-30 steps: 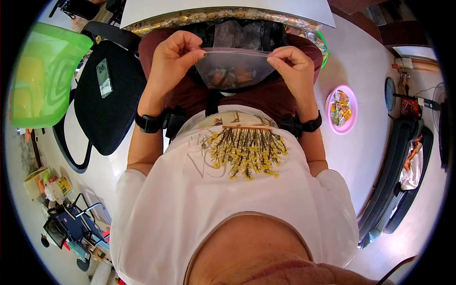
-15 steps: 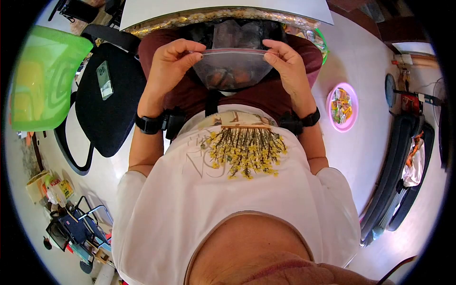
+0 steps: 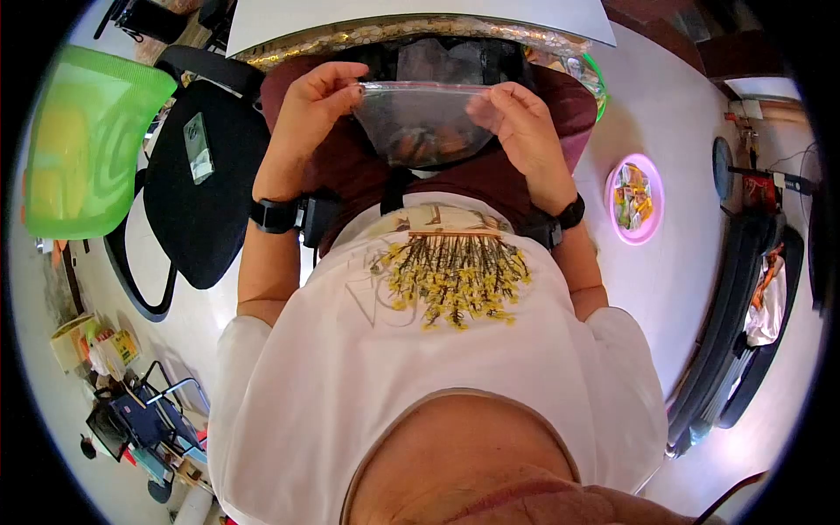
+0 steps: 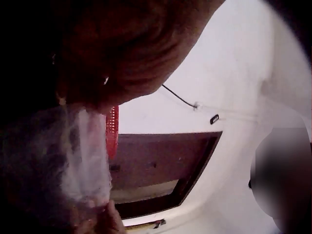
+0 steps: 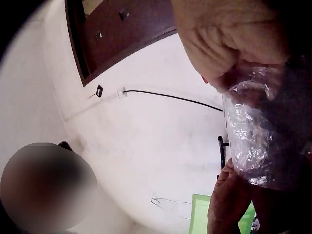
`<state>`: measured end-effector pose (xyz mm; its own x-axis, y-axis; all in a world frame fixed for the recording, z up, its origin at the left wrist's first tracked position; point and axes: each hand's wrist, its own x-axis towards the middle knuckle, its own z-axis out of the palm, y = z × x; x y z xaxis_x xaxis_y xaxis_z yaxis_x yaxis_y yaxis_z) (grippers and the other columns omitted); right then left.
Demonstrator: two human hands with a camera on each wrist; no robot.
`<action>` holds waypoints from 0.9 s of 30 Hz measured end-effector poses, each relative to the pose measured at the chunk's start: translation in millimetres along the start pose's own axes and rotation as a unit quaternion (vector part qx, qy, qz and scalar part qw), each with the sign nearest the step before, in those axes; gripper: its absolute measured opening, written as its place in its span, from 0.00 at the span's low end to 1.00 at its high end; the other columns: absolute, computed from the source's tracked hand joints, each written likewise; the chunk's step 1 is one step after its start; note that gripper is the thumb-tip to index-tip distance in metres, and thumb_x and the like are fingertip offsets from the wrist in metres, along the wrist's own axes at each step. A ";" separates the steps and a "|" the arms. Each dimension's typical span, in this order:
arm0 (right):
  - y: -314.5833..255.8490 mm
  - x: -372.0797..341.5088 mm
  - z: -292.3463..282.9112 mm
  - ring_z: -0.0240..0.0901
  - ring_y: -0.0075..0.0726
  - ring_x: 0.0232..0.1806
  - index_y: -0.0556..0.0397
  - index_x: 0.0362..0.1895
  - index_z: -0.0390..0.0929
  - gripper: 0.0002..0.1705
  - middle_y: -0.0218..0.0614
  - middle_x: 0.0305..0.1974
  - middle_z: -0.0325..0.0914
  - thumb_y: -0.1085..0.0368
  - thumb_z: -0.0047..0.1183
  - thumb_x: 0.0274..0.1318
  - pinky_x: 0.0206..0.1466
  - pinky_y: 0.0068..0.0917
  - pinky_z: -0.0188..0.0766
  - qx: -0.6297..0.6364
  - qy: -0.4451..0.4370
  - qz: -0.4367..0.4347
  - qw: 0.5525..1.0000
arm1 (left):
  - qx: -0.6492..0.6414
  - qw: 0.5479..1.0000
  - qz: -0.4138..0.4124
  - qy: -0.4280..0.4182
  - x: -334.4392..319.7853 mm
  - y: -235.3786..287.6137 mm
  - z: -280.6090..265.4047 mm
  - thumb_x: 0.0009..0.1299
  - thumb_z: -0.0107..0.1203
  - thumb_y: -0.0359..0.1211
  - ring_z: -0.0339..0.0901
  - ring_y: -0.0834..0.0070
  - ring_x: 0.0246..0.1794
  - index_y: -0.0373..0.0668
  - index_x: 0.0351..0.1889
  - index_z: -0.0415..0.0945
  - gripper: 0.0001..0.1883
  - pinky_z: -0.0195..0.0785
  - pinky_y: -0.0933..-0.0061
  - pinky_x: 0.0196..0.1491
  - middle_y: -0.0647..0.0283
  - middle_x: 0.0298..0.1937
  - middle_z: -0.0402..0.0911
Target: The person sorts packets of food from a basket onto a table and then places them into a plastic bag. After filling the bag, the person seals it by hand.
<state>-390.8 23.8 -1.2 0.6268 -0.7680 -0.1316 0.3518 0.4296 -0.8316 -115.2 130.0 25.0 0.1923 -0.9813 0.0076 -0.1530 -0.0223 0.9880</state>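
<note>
A clear plastic zip bag is stretched flat between both hands over the lap, its pinkish zip strip running along the far edge. My left hand pinches the left end of that strip between thumb and forefinger. At the right end, my right hand pinches the edge, with some fingers showing behind the film. Brownish shapes show at the bag's lower part. The left wrist view has the creased film of the bag under the left hand; in the right wrist view the bag is shiny and wrinkled.
A white table stands just ahead of the knees. To the left, a black chair seat bears a phone. A pink basin of small wrapped packets sits on the floor at right, and a green-rimmed basket is by the right knee.
Both hands have risen slightly with the bag. The right fingers have shifted inward along the edge, and several now lie behind the film. The bag stays stretched between the hands.
</note>
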 end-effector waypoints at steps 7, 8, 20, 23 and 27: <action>3.0 3.6 4.9 0.80 0.31 0.38 0.56 0.40 0.76 0.08 0.37 0.38 0.82 0.64 0.52 0.64 0.46 0.29 0.77 -0.016 0.030 -0.015 0.999 | 0.382 0.881 0.277 0.043 19.5 55.2 42.9 0.62 0.63 0.33 0.79 0.64 0.43 0.39 0.48 0.78 0.17 0.71 0.69 0.45 0.57 0.42 0.81; 3.5 3.7 5.4 0.79 0.30 0.38 0.56 0.40 0.76 0.08 0.36 0.38 0.82 0.64 0.52 0.64 0.46 0.28 0.77 -0.019 0.029 -0.014 0.999 | 0.378 0.877 0.297 0.016 24.1 53.2 53.1 0.62 0.64 0.34 0.79 0.63 0.41 0.38 0.46 0.79 0.16 0.72 0.68 0.44 0.56 0.40 0.81; 1.6 -1.7 9.1 0.79 0.26 0.38 0.55 0.38 0.78 0.07 0.33 0.36 0.81 0.64 0.53 0.64 0.46 0.25 0.76 -0.067 0.014 -0.044 0.997 | 0.248 0.944 0.077 -0.205 52.9 43.1 59.7 0.64 0.62 0.33 0.70 0.80 0.25 0.36 0.33 0.79 0.09 0.65 0.75 0.31 0.64 0.25 0.78; 2.6 -1.7 8.8 0.79 0.27 0.38 0.55 0.38 0.79 0.08 0.34 0.36 0.82 0.64 0.54 0.64 0.47 0.26 0.75 -0.072 0.011 -0.056 0.996 | 0.230 0.950 0.049 -0.207 49.3 37.5 43.5 0.64 0.61 0.30 0.72 0.82 0.28 0.35 0.34 0.79 0.07 0.66 0.77 0.33 0.66 0.26 0.78; 4.1 -1.4 6.7 0.79 0.28 0.38 0.55 0.38 0.79 0.08 0.35 0.36 0.82 0.64 0.54 0.64 0.47 0.26 0.75 -0.074 0.014 -0.057 0.996 | 0.201 0.958 0.022 -0.203 42.5 29.5 25.8 0.65 0.59 0.28 0.73 0.83 0.31 0.34 0.36 0.80 0.06 0.68 0.79 0.37 0.68 0.29 0.79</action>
<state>-385.6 29.8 -0.8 0.5686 -0.8214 -0.0442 0.3127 0.2656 -0.9120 -136.6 82.7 50.5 -0.2038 -0.9745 -0.0939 -0.5288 0.0289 0.8482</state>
